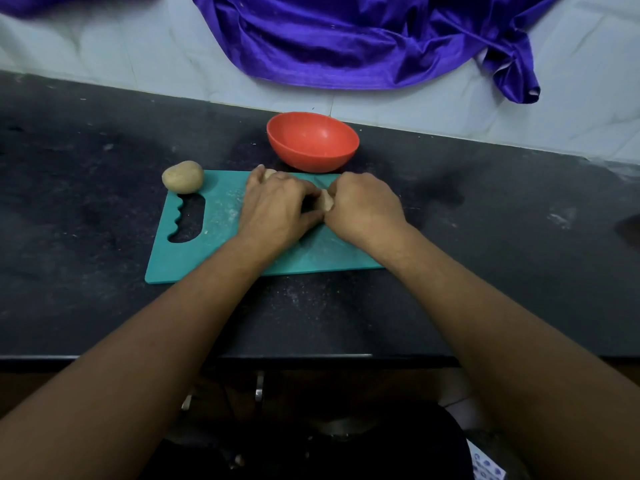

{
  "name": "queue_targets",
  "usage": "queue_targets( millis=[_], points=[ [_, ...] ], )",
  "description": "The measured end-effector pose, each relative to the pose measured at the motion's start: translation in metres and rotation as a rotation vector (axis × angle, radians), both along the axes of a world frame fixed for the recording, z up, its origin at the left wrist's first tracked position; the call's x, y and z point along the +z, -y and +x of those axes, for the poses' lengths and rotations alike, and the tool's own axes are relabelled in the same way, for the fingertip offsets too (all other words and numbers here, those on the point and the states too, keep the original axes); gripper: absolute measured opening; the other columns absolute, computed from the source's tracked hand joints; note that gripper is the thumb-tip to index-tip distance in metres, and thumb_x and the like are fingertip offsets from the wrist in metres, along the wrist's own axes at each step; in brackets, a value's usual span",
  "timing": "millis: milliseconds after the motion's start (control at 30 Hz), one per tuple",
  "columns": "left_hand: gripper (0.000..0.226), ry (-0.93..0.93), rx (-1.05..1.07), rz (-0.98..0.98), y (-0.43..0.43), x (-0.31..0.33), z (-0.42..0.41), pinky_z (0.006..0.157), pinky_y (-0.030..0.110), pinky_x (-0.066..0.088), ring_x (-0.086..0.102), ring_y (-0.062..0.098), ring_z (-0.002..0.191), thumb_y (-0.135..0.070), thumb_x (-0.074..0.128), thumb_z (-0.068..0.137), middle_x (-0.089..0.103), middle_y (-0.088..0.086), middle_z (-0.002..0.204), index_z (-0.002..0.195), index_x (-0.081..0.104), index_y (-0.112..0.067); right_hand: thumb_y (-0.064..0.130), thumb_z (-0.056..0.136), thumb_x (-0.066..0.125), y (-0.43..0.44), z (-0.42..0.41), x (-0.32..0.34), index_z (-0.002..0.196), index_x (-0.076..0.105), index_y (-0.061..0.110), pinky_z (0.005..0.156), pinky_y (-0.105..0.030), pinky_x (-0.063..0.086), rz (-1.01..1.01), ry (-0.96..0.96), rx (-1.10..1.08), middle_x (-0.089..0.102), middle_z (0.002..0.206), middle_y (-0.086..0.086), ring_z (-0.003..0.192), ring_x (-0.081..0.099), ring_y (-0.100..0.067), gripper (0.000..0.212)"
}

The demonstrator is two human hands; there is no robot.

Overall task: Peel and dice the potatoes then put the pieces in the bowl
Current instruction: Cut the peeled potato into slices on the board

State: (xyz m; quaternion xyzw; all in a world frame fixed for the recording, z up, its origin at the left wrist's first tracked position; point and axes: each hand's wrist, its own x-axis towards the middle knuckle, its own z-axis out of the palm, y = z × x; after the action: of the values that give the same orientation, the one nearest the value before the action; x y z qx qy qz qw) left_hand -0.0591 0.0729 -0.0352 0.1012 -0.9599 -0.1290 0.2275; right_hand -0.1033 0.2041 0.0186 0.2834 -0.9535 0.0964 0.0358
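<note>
Your left hand (277, 207) has its fingers curled round the peeled piece (326, 202) over the board (194, 258). Your right hand (363, 206) is fisted against the piece at its 3 o'clock; can't tell what it holds. Second piece (269, 173) at 12 o'clock of the left hand. Potato (183, 177), unpeeled, on the board's 10 o'clock corner. Bowl (312, 142) just past the board at 12 o'clock.

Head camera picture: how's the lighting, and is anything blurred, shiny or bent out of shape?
Head view: dim, even light, the dark counter murky; soft sheen on the purple cloth, a pale highlight inside the red bowl; forearms stretch wide toward the lower corners, wide-lens distortion; left hand and right hand look slightly soft, hiding their grip on the potato piece.
</note>
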Motion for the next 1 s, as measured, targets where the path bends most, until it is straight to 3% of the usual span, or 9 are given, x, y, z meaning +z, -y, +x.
queue_targets(
  millis=[233,367,500,733,867,1000],
  points=[
    [0.038,0.011,-0.013,-0.003,-0.001,0.001,0.002,0.122,0.049,0.019,0.056,0.024,0.123,-0.049,0.067,0.088,0.073,0.0,0.119,0.122,0.072,-0.033,0.026,0.097,0.058,-0.005,0.015,0.0,0.113,0.068,0.018,0.073,-0.035,0.042,-0.004,0.004,-0.039,0.066,0.108,-0.006,0.1,0.064,-0.029,0.02],
    [0.045,0.006,-0.018,0.011,0.001,0.001,0.001,0.122,0.049,0.019,0.056,0.023,0.123,-0.058,0.065,0.086,0.072,0.0,0.12,0.121,0.073,-0.031,0.019,0.099,0.056,-0.013,0.03,-0.003,0.106,0.062,0.023,0.071,-0.035,0.039,0.031,-0.007,-0.053,0.055,0.098,-0.003,0.087,0.052,-0.025,0.01],
    [0.052,0.016,-0.024,0.015,-0.001,0.001,0.002,0.122,0.049,0.019,0.055,0.023,0.125,-0.062,0.062,0.084,0.072,0.0,0.123,0.123,0.072,-0.03,0.018,0.1,0.054,-0.017,0.037,-0.01,0.122,0.063,0.018,0.07,-0.037,0.041,0.043,-0.024,-0.073,0.061,0.109,-0.006,0.086,0.048,-0.023,0.025],
    [0.048,0.002,-0.023,0.018,-0.001,0.001,0.003,0.122,0.05,0.02,0.056,0.024,0.126,-0.059,0.07,0.085,0.072,0.001,0.121,0.122,0.072,-0.028,0.016,0.1,0.052,-0.028,0.051,-0.017,0.14,0.056,0.025,0.068,-0.035,0.041,0.067,-0.04,-0.041,0.049,0.09,0.001,0.081,0.05,-0.02,0.041],
    [0.05,-0.001,-0.018,0.02,-0.001,0.001,0.002,0.122,0.048,0.02,0.056,0.025,0.125,-0.062,0.07,0.084,0.072,0.002,0.12,0.121,0.072,-0.029,0.015,0.099,0.05,-0.038,0.06,-0.019,0.152,0.045,0.025,0.072,-0.04,0.051,0.078,-0.028,-0.027,0.064,0.104,-0.005,0.095,0.064,-0.027,0.053],
    [0.048,-0.008,-0.008,-0.001,0.0,0.002,0.001,0.121,0.049,0.022,0.058,0.023,0.122,-0.06,0.07,0.085,0.073,0.001,0.118,0.121,0.072,-0.03,0.015,0.099,0.049,-0.046,0.064,-0.019,0.154,0.041,0.024,0.073,-0.04,0.051,0.079,-0.031,-0.017,0.066,0.109,-0.005,0.098,0.065,-0.028,0.056]
  ],
)
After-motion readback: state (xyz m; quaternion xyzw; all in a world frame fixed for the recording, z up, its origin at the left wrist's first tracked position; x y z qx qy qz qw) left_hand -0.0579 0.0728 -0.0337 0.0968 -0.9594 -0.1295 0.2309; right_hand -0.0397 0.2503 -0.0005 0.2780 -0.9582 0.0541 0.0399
